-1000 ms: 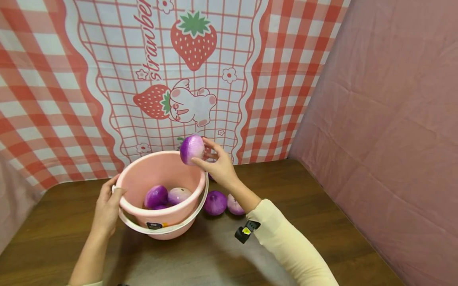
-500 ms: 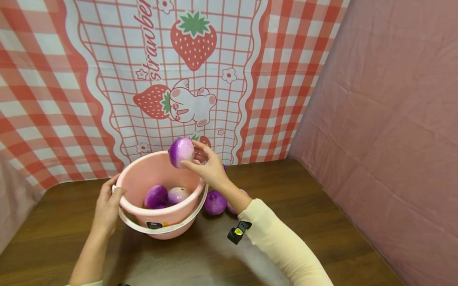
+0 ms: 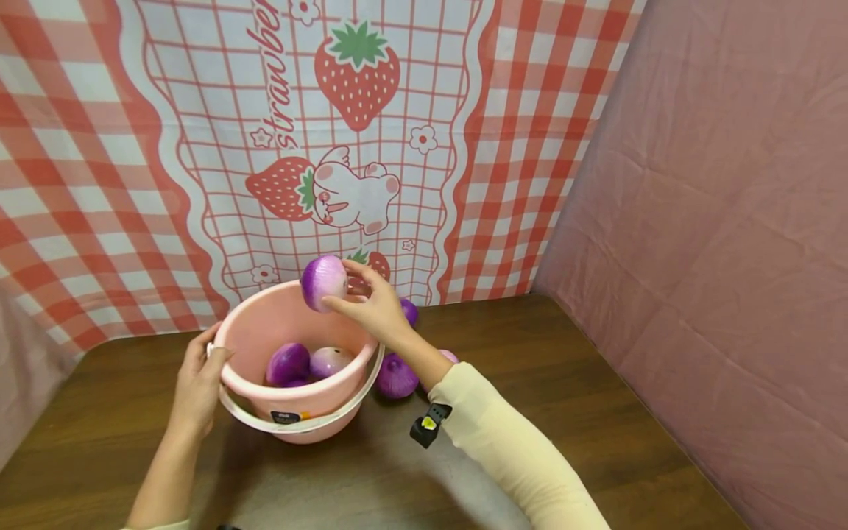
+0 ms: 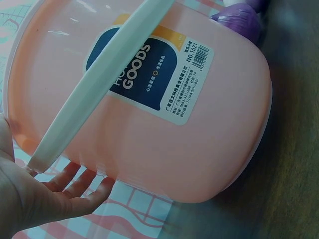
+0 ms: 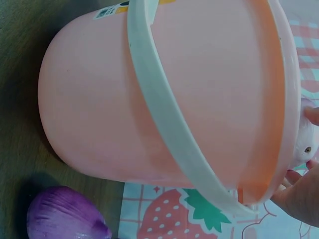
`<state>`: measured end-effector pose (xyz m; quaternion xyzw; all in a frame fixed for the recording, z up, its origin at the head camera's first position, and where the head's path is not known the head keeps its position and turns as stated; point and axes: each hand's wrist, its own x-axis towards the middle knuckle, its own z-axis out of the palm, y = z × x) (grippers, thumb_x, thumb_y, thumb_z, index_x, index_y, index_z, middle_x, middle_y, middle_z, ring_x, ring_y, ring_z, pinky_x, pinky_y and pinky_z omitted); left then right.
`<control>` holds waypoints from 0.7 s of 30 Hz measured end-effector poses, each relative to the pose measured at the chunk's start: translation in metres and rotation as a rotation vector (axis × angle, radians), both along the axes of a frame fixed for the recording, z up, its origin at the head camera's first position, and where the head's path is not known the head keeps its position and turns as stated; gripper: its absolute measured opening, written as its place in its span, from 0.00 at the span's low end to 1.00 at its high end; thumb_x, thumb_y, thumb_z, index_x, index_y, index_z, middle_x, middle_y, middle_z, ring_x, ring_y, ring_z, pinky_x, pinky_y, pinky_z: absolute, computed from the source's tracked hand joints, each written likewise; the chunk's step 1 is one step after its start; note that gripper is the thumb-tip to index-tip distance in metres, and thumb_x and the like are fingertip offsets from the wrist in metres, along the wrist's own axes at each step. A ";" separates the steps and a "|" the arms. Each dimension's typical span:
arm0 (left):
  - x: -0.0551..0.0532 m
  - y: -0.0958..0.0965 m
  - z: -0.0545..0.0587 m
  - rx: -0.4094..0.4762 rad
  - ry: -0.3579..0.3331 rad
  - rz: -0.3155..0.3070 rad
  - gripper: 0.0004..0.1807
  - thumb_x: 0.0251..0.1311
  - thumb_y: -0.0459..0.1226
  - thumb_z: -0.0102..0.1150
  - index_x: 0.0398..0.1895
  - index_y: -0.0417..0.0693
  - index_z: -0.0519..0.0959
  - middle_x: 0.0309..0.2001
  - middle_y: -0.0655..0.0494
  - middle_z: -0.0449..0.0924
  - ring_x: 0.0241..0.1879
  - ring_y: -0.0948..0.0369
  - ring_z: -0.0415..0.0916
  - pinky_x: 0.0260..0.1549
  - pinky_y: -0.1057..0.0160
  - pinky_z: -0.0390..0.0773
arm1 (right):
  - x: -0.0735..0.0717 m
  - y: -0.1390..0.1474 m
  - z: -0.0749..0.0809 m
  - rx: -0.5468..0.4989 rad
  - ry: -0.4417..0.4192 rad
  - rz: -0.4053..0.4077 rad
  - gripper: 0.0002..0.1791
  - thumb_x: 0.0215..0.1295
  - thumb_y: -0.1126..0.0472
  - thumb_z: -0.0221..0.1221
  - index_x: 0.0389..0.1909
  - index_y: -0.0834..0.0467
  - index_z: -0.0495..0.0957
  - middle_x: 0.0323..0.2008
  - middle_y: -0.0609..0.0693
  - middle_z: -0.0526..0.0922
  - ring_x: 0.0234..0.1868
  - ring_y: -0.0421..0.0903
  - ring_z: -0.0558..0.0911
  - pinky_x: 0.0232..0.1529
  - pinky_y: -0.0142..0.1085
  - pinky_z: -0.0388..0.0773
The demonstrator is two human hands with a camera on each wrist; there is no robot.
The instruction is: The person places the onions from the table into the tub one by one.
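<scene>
A pink bucket (image 3: pixel 265 313) stands on the table with its white handle (image 4: pixel 94 89) hanging down across the front. My left hand (image 3: pixel 199 375) grips the bucket's rim at the left side, thumb over the edge and fingers against the outer wall. Above the bucket's back rim, my right hand (image 3: pixel 374 305) holds a purple and white onion (image 3: pixel 323 283) between thumb and fingers. In the right wrist view part of that onion (image 5: pixel 305 142) shows past the rim. Inside the bucket lie a purple onion (image 3: pixel 288 364), a paler onion (image 3: pixel 330 361) and part of another.
Right of the bucket, a purple onion (image 3: pixel 397 377) sits on the wooden table (image 3: pixel 550 412), with a paler one (image 3: pixel 447 356) partly behind the forearm and another purple one (image 3: pixel 408 312) farther back. A strawberry-print cloth (image 3: pixel 517 147) hangs behind the table, a pink cloth (image 3: pixel 715 221) at the right.
My right hand has moved left with the onion, from the bucket's right rim to over its opening toward the back. The left hand keeps its grip on the rim.
</scene>
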<state>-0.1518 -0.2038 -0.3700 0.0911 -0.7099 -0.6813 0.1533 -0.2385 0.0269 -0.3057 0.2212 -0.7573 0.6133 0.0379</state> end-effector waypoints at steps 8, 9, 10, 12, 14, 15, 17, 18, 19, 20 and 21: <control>0.000 0.000 0.000 -0.011 0.007 -0.003 0.29 0.65 0.37 0.45 0.69 0.42 0.57 0.45 0.71 0.67 0.40 0.77 0.70 0.38 0.82 0.73 | 0.002 -0.006 -0.003 0.116 0.057 0.001 0.38 0.50 0.59 0.69 0.64 0.52 0.67 0.58 0.53 0.74 0.52 0.48 0.80 0.49 0.29 0.78; 0.000 0.000 0.000 -0.012 0.010 -0.003 0.29 0.66 0.37 0.45 0.69 0.42 0.57 0.45 0.71 0.67 0.40 0.77 0.70 0.38 0.82 0.73 | 0.003 -0.006 -0.003 0.135 0.066 -0.003 0.37 0.50 0.58 0.69 0.64 0.51 0.67 0.58 0.52 0.74 0.52 0.47 0.79 0.49 0.30 0.78; 0.000 0.000 0.000 -0.011 0.013 -0.001 0.29 0.65 0.38 0.45 0.69 0.42 0.57 0.45 0.71 0.67 0.41 0.77 0.70 0.38 0.82 0.73 | 0.003 -0.006 -0.003 0.154 0.077 -0.009 0.37 0.50 0.57 0.69 0.64 0.51 0.67 0.59 0.51 0.74 0.52 0.47 0.79 0.49 0.30 0.78; 0.000 0.000 0.000 -0.009 0.017 0.001 0.29 0.65 0.38 0.46 0.69 0.41 0.57 0.45 0.72 0.67 0.41 0.76 0.70 0.38 0.82 0.73 | 0.003 -0.007 -0.004 0.170 0.087 -0.007 0.37 0.50 0.56 0.69 0.64 0.50 0.68 0.59 0.51 0.74 0.52 0.47 0.79 0.49 0.31 0.78; 0.000 0.000 0.000 -0.001 0.019 -0.002 0.29 0.65 0.38 0.46 0.69 0.41 0.57 0.45 0.71 0.67 0.41 0.76 0.70 0.38 0.82 0.73 | 0.003 -0.007 -0.003 0.177 0.086 -0.002 0.36 0.51 0.57 0.69 0.63 0.51 0.68 0.59 0.51 0.74 0.52 0.47 0.79 0.49 0.32 0.79; 0.000 0.000 0.000 0.001 0.017 -0.003 0.29 0.65 0.37 0.46 0.69 0.41 0.56 0.44 0.71 0.67 0.41 0.76 0.70 0.39 0.82 0.73 | 0.003 -0.007 -0.003 0.178 0.084 -0.001 0.35 0.51 0.57 0.69 0.63 0.52 0.69 0.59 0.52 0.74 0.53 0.47 0.79 0.49 0.33 0.79; 0.000 0.000 0.000 0.008 0.016 -0.006 0.29 0.65 0.37 0.45 0.69 0.42 0.57 0.44 0.70 0.68 0.41 0.77 0.70 0.39 0.82 0.73 | 0.004 -0.007 -0.003 0.176 0.078 0.001 0.33 0.52 0.57 0.68 0.61 0.54 0.70 0.59 0.54 0.74 0.53 0.49 0.78 0.51 0.36 0.79; 0.000 0.000 0.000 0.010 0.012 -0.006 0.29 0.65 0.36 0.45 0.69 0.42 0.56 0.44 0.70 0.68 0.41 0.77 0.70 0.39 0.82 0.73 | 0.005 -0.006 -0.003 0.175 0.080 -0.001 0.32 0.53 0.58 0.67 0.61 0.54 0.71 0.58 0.55 0.74 0.53 0.50 0.79 0.51 0.36 0.79; 0.000 0.000 0.000 0.012 0.008 -0.006 0.29 0.65 0.36 0.45 0.69 0.42 0.56 0.44 0.70 0.68 0.41 0.77 0.70 0.39 0.82 0.73 | 0.005 -0.006 -0.002 0.175 0.081 -0.004 0.31 0.53 0.58 0.67 0.60 0.55 0.71 0.58 0.56 0.74 0.53 0.51 0.79 0.51 0.36 0.79; 0.000 0.000 0.000 0.013 0.006 -0.007 0.29 0.65 0.36 0.44 0.69 0.42 0.56 0.44 0.70 0.68 0.41 0.77 0.70 0.39 0.82 0.73 | 0.005 -0.006 -0.003 0.174 0.084 -0.007 0.30 0.54 0.58 0.67 0.59 0.56 0.72 0.58 0.57 0.74 0.53 0.52 0.79 0.51 0.36 0.79; 0.000 0.000 0.000 0.015 0.005 -0.009 0.28 0.65 0.36 0.44 0.69 0.42 0.56 0.45 0.70 0.67 0.41 0.77 0.70 0.38 0.82 0.73 | 0.005 -0.006 -0.003 0.175 0.087 -0.012 0.29 0.54 0.58 0.66 0.58 0.56 0.72 0.57 0.57 0.74 0.53 0.52 0.79 0.51 0.36 0.79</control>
